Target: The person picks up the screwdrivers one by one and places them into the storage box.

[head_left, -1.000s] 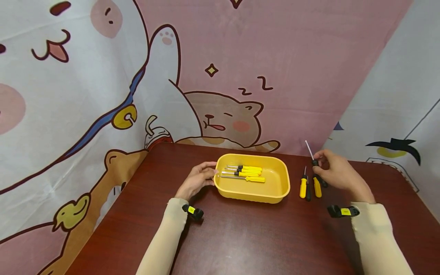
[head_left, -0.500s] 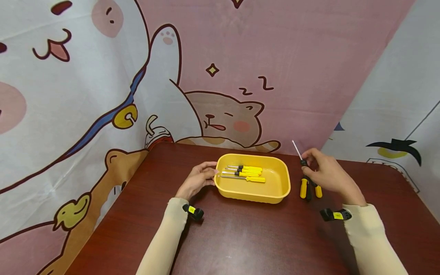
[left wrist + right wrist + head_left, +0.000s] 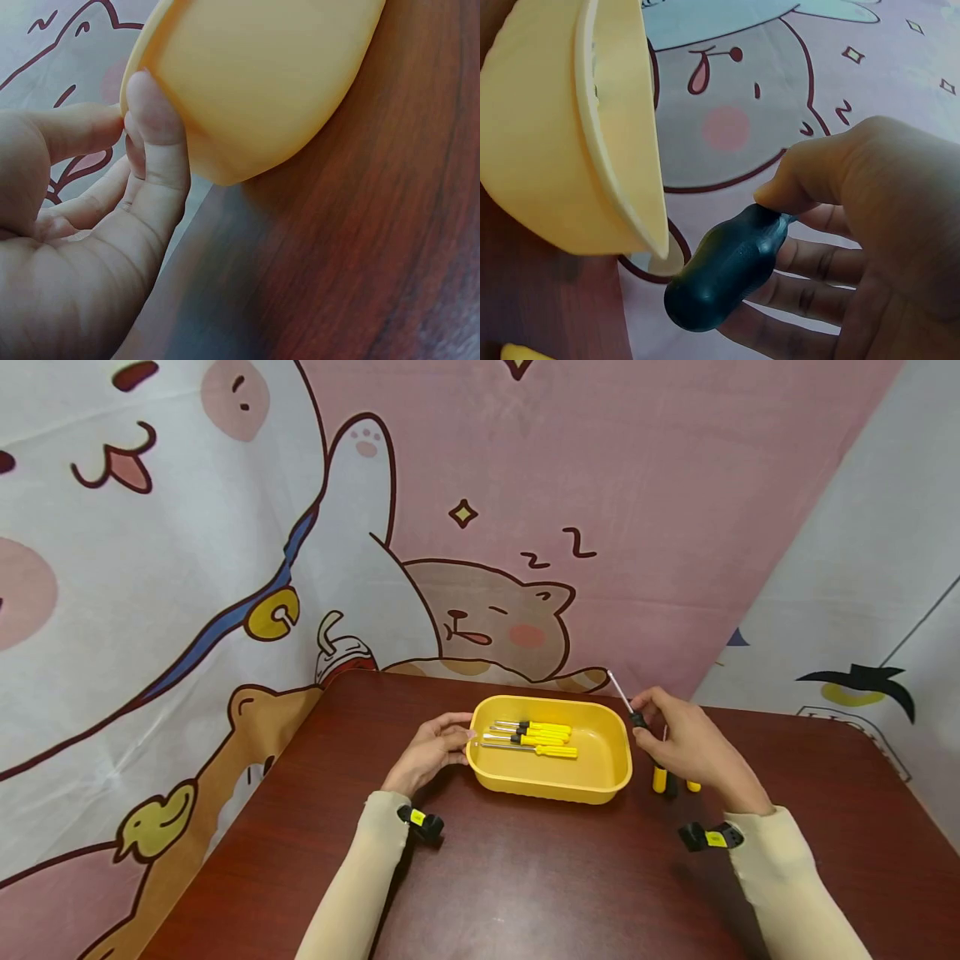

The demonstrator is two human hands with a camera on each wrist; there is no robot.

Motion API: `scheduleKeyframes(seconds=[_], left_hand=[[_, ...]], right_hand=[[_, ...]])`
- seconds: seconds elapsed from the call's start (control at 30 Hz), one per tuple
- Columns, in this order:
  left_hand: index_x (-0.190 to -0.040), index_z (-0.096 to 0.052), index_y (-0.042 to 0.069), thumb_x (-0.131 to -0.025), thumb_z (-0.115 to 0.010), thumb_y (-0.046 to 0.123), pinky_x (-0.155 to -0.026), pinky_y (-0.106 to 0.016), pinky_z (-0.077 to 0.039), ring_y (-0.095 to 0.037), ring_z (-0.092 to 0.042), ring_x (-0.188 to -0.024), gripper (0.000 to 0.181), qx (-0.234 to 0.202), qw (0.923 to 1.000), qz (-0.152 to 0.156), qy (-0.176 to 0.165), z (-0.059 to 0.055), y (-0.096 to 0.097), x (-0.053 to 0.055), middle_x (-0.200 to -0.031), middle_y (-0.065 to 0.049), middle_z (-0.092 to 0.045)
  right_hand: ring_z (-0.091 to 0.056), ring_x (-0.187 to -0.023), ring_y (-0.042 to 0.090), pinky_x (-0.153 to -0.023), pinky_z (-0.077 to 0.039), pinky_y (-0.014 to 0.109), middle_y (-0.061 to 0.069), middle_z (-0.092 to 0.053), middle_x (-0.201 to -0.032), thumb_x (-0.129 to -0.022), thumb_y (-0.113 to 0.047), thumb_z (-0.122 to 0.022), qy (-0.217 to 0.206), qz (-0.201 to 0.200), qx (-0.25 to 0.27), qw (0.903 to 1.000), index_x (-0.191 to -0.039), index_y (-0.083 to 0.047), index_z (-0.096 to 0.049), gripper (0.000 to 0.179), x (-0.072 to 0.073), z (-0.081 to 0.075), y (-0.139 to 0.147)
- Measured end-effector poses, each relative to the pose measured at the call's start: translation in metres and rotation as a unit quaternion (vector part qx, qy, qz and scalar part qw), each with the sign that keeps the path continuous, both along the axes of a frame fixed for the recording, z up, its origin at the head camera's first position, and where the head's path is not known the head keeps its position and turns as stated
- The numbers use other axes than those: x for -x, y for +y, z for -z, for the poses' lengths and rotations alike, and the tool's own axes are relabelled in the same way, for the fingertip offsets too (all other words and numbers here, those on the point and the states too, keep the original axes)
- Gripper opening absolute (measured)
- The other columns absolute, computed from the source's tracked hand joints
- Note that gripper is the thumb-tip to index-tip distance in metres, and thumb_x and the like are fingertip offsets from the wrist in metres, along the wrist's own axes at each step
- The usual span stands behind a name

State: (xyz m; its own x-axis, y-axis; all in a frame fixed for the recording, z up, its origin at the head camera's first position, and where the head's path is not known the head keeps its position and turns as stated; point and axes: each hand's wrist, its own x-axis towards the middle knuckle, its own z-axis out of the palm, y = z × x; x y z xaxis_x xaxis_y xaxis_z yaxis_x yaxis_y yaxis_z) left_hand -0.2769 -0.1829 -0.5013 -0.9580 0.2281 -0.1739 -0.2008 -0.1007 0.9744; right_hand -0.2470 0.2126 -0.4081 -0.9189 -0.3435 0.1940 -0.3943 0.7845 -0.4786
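A yellow rectangular tray (image 3: 551, 790) stands on the table. My left hand (image 3: 426, 758) pinches its left rim, and in the left wrist view the thumb (image 3: 159, 112) lies on the inside of the wall. Several yellow-handled screwdrivers (image 3: 558, 752) lie in the tray, shafts to the left. My right hand (image 3: 696, 742) holds a screwdriver (image 3: 731, 270) by its black handle just right of the tray, the shaft tilted up and left. Below that hand lie a yellow-handled screwdriver (image 3: 659, 779), a black-handled one (image 3: 671, 787) and another yellow handle (image 3: 693, 787), all partly hidden.
The dark reddish-brown table (image 3: 517, 877) reaches to a cloth backdrop (image 3: 630, 510) with cartoon animals, which hangs behind its far edge. Each wrist wears a small black camera, such as the left one (image 3: 423, 823).
My right hand has moved left toward the tray with the black-handled screwdriver, passing over the screwdrivers on the table. The left hand and the tray have stayed in place.
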Motion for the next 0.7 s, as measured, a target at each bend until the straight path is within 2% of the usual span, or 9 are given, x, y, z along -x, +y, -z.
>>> scheduleKeyframes(seconds=[0.33,0.7], left_hand=[[-0.143,-0.055,0.007,-0.100,-0.065,0.008,-0.072,-0.030,-0.061,-0.023,-0.067,-0.086,0.044,0.010,0.9999,0.010,0.001,0.000,0.002,0.000,-0.130,-0.030,-0.061],[-0.145,-0.052,0.004,-0.100,-0.064,0.008,-0.070,-0.027,-0.060,-0.022,-0.066,-0.085,0.047,0.011,0.9999,0.002,-0.001,-0.003,0.001,-0.003,-0.131,-0.032,-0.059]], right_hand=[[-0.058,-0.082,0.021,-0.073,-0.054,0.036,0.008,-0.067,-0.097,-0.091,-0.011,-0.072,0.006,-0.011,-0.017,0.9998,-0.123,-0.010,-0.058,0.034,-0.003,0.000,-0.015],[-0.056,-0.078,0.019,-0.069,-0.049,0.031,0.005,-0.063,-0.095,-0.093,-0.015,-0.070,0.002,-0.047,-0.069,0.9965,-0.125,-0.012,-0.059,0.034,0.008,-0.012,-0.033]])
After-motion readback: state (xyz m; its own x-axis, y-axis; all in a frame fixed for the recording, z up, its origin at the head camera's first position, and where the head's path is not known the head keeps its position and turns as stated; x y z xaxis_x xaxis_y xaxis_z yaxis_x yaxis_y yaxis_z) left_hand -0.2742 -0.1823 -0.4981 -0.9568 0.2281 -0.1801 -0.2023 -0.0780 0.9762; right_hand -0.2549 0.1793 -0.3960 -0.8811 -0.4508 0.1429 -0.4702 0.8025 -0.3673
